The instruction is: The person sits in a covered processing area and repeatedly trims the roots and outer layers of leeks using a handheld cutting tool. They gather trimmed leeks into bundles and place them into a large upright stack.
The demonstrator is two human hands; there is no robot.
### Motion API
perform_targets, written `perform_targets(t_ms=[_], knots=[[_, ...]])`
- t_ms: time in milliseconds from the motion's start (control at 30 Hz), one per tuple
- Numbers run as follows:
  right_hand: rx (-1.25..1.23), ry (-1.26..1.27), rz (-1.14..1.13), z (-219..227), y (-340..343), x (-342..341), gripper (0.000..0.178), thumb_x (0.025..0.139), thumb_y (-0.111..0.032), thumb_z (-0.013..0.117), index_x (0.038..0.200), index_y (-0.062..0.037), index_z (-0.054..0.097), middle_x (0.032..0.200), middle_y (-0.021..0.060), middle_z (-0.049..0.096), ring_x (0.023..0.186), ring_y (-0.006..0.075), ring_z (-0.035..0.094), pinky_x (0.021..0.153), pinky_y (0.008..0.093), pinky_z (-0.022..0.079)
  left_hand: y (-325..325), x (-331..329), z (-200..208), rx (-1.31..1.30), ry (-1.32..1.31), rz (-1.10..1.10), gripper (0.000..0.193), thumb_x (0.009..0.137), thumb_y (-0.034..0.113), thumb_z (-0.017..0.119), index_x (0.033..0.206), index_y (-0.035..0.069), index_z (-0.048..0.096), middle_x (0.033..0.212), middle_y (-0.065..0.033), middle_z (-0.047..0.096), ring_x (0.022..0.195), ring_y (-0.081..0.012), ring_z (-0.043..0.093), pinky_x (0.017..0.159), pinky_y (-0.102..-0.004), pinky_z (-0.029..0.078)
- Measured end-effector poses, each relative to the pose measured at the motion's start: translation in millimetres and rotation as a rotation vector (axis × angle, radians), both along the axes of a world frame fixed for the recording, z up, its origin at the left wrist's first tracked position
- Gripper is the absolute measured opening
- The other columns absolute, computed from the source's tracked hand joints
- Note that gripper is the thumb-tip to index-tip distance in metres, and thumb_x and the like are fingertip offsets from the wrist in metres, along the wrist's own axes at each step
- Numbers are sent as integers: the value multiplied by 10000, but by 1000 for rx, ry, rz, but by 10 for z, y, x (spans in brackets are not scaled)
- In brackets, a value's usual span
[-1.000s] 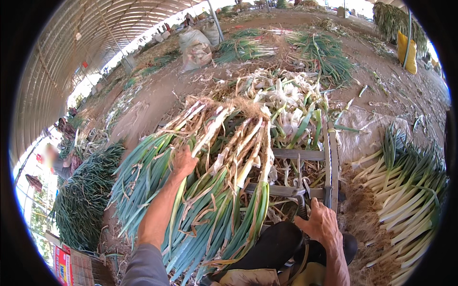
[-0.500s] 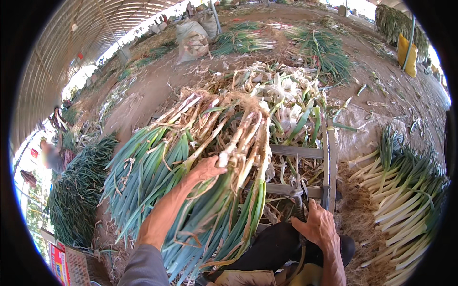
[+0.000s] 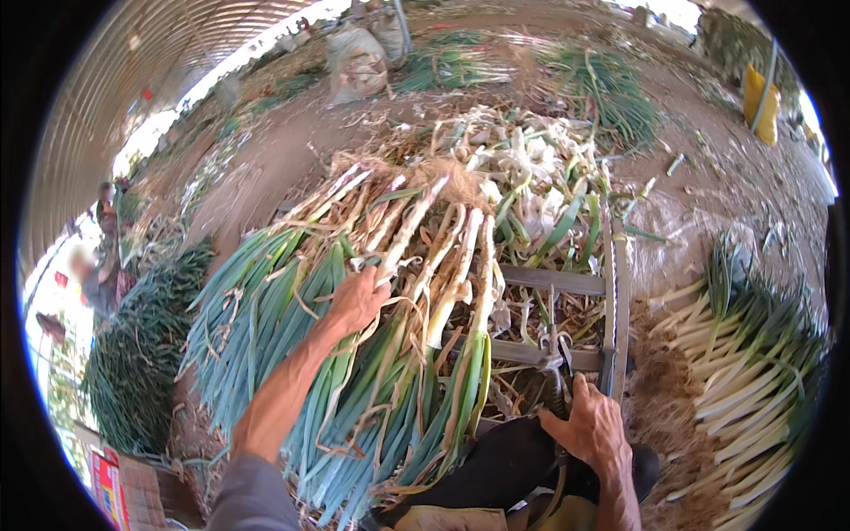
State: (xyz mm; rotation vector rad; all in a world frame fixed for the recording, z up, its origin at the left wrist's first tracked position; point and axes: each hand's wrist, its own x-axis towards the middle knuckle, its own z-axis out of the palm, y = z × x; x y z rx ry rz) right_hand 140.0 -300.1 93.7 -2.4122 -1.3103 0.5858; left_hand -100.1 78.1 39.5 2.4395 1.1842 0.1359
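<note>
A big heap of untrimmed green onions [image 3: 266, 292] lies before me, roots away from me and long green leaves toward me. My left hand [image 3: 354, 301] is closed around the stalk of one green onion [image 3: 407, 223] in the middle of the heap. Dry brown outer skins still cling to many stalks. My right hand [image 3: 589, 425] is closed round the handle of a blow gun [image 3: 554, 354], its thin nozzle pointing away from me and a hose running down beside my leg.
A metal frame [image 3: 617, 292] with crossbars stands at the heap's right. Behind it are peeled skins [image 3: 531, 159]. Cleaned white-stalked onions [image 3: 735, 380] lie at right, a dark green pile [image 3: 146, 363] at left. Farther off are sacks [image 3: 356, 66], a yellow bag [image 3: 760, 106] and a person [image 3: 108, 230].
My left hand has shifted left and slightly away from me, from a thick bunch of stalks to a single one. My right hand and the blow gun have stayed in place.
</note>
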Motion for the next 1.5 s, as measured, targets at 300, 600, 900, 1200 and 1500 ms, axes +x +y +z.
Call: perform_targets(t_ms=[300, 600, 900, 1200, 1500], knots=[[72, -19, 11, 11, 30, -15, 669, 790, -414, 744, 1124, 129, 542, 871, 274, 667, 801, 428, 683, 715, 479, 549, 82, 58, 580, 310, -209, 43, 333, 948, 313, 613, 1052, -4, 602, 791, -144, 619, 699, -304, 600, 669, -457, 469], [68, 27, -1, 35, 22, -2, 643, 789, -417, 745, 1096, 115, 556, 850, 266, 670, 772, 435, 680, 685, 495, 544, 171, 10, 403, 623, -314, -5, 328, 979, 295, 578, 1042, -26, 560, 834, -210, 640, 740, -399, 614, 688, -495, 478], [10, 99, -16, 35, 15, -21, 658, 772, -417, 731, 1127, 110, 560, 904, 255, 664, 847, 413, 667, 745, 484, 513, -158, 278, 412, 362, 73, 72, 551, 910, 279, 720, 1357, 28, 519, 1233, -186, 627, 1101, -312, 613, 950, -486, 504], [-6, 133, 4, 103, 37, -56, 764, 756, -426, 740, 1220, 151, 553, 935, 263, 676, 884, 408, 679, 770, 470, 531, -1465, 949, -810, 51, -112, -90, 542, 938, 476, 564, 1094, -42, 543, 852, -104, 598, 649, -209, 518, 516, -391, 444], [93, 169, 12, 23, -162, -3, 677, 757, -444, 730, 1086, 125, 566, 870, 301, 668, 872, 453, 669, 775, 507, 519, -1265, 664, -438, -69, -327, -57, 205, 863, 190, 611, 926, 1, 560, 740, -49, 528, 532, -135, 428, 431, -315, 435]])
